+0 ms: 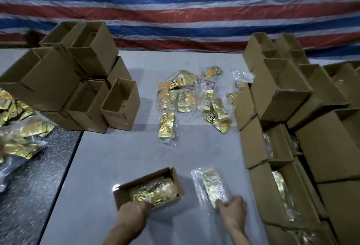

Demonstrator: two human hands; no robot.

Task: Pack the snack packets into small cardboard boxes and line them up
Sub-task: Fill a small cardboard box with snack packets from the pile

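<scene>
- The person's right hand point(232, 208) is down on the near end of a gold snack packet point(213, 188) in a clear wrapper. The fingers curl onto it, so it looks like a grip, but it may be only a press.
- This packet lies flat on the grey table point(194, 151), just right of the small open cardboard box point(149, 187). They do not touch.
- The packet's long side runs away from the person, leaning a bit to the left. The box's long side runs more left to right. So the packet likely needs a turn to fit in.
- The box lies to the left of the right hand, and it is close.
- The left hand point(134, 210) is at the near edge of the box, with fingers bent into it. It seems to hold the box steady or press the gold packets inside; which one is hard to tell.
- More loose packets point(187, 93) lie farther back. Empty boxes point(85, 81) are stacked on the left, and filled boxes point(288, 167) stand in a row on the right.
</scene>
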